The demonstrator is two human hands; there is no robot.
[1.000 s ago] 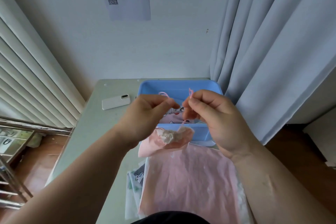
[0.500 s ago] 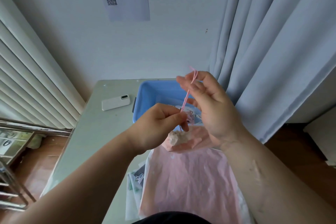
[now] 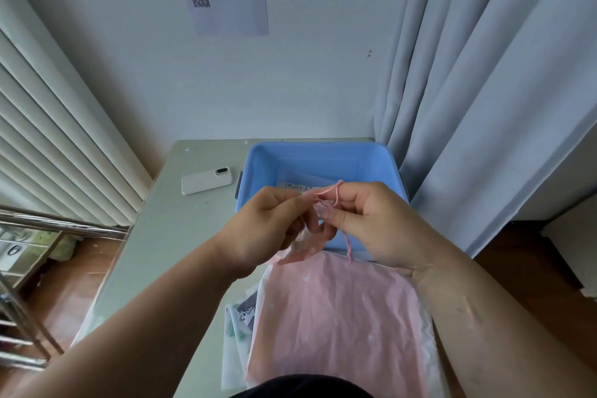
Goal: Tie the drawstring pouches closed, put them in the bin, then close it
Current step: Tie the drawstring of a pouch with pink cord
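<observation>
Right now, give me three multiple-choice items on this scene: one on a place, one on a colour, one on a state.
1. The white slab-shaped phone lies: A) on the grey-green table, left of the blue plastic bin; B) inside that bin; C) on the floor.
2. The thin drawstring cord pinched by the left hand and right hand is: A) blue; B) pink; C) white.
3. The bin is: A) lidded; B) open-topped; C) upside down.
Key: 1A, it rests on the tabletop beside the bin's left wall; 2B, the loop they hold is pink; 3B, its inside shows.
</observation>
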